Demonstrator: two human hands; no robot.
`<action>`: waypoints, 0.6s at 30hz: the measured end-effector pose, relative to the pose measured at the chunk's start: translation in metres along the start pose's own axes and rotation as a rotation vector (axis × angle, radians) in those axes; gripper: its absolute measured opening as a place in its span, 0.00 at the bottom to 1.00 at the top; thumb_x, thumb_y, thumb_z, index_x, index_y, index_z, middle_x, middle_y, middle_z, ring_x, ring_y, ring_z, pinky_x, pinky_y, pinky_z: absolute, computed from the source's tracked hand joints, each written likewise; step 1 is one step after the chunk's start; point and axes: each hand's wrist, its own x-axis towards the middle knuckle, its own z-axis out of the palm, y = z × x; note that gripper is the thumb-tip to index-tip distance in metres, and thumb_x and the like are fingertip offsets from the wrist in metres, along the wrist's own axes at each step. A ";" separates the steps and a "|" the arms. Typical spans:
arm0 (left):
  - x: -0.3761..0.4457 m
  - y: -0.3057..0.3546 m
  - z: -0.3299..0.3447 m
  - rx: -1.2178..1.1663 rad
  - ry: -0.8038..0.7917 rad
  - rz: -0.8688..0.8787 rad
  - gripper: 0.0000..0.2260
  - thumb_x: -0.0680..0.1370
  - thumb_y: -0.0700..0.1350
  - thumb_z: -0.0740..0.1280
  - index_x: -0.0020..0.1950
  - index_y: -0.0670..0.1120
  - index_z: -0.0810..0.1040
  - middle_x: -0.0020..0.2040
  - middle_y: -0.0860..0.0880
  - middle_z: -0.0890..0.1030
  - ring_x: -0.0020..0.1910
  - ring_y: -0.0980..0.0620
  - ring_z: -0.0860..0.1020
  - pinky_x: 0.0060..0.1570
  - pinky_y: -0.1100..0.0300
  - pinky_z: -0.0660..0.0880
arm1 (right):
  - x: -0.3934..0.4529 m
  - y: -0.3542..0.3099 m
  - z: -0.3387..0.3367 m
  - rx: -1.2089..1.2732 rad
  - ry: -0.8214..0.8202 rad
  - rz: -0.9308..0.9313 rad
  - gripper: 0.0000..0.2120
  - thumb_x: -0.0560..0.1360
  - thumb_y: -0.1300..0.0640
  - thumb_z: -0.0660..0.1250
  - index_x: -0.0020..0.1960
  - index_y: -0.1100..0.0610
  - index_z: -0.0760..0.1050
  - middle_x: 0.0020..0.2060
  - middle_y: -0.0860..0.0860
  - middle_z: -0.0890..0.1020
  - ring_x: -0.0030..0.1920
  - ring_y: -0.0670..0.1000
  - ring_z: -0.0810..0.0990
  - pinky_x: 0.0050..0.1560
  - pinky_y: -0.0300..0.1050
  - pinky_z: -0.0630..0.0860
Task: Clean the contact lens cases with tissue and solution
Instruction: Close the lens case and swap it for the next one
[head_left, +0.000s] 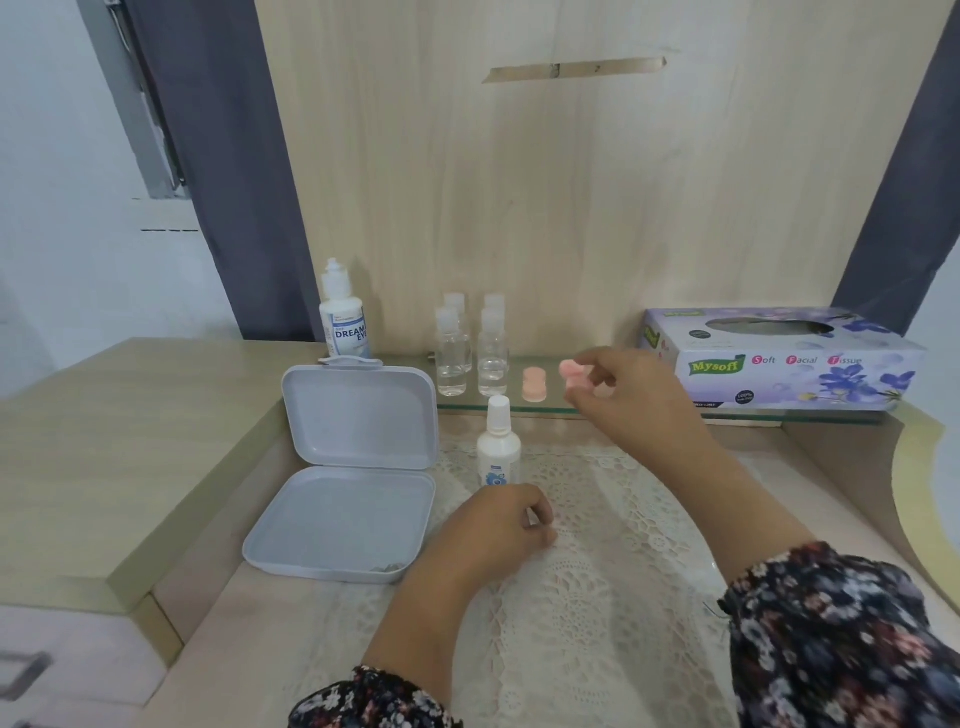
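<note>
**Right hand at a pink lens case on the glass shelf; left hand resting on the lace cloth**

The right hand (618, 387) reaches forward over the glass shelf (545, 410), its thumb and forefinger pinching a small pink contact lens case (573, 372) held just above the shelf; the remaining fingers are loosely curled. A second pink contact lens case (535, 385) stands on the shelf just to the left of the held one, apart from it. Whether the pink shape behind the right hand is a third case cannot be told.

The left hand (498, 522) rests on the lace cloth (597, 571), fingers curled inward; whether it encloses anything cannot be told. Just beyond its knuckles stands a small white solution bottle (498, 447), upright and capped, on the cloth below the shelf edge.

On the shelf, left of the standing case, four clear bottles (470, 348) stand upright in a two-by-two group. A larger white bottle labelled "Dream Eye" (343, 317) stands at the shelf's left end. In front of it lies an open pale hinged box (343, 499), its lid tilted up against the shelf. At the shelf's right end lies a purple floral tissue box (779, 358), well apart from the cases. Both forearms wear dark floral sleeves (841, 639).
</note>
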 end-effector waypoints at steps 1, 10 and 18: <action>0.000 0.000 0.000 -0.001 -0.004 0.002 0.01 0.75 0.49 0.69 0.46 0.54 0.78 0.37 0.55 0.74 0.35 0.57 0.73 0.38 0.61 0.73 | 0.005 0.001 0.004 -0.026 -0.006 -0.003 0.16 0.74 0.55 0.67 0.62 0.53 0.78 0.44 0.46 0.78 0.53 0.50 0.74 0.52 0.44 0.70; 0.000 -0.001 -0.001 0.003 -0.015 -0.004 0.02 0.76 0.50 0.68 0.48 0.54 0.78 0.36 0.56 0.74 0.36 0.57 0.74 0.37 0.62 0.74 | 0.020 0.000 0.017 -0.319 -0.059 -0.015 0.13 0.73 0.52 0.65 0.46 0.60 0.81 0.41 0.54 0.81 0.50 0.55 0.73 0.51 0.50 0.73; 0.000 0.000 -0.001 0.036 -0.018 0.011 0.04 0.76 0.50 0.68 0.50 0.53 0.78 0.36 0.56 0.73 0.36 0.57 0.73 0.36 0.63 0.72 | 0.020 -0.004 0.014 -0.356 -0.070 -0.019 0.13 0.73 0.49 0.66 0.46 0.59 0.81 0.41 0.54 0.82 0.50 0.54 0.73 0.48 0.48 0.71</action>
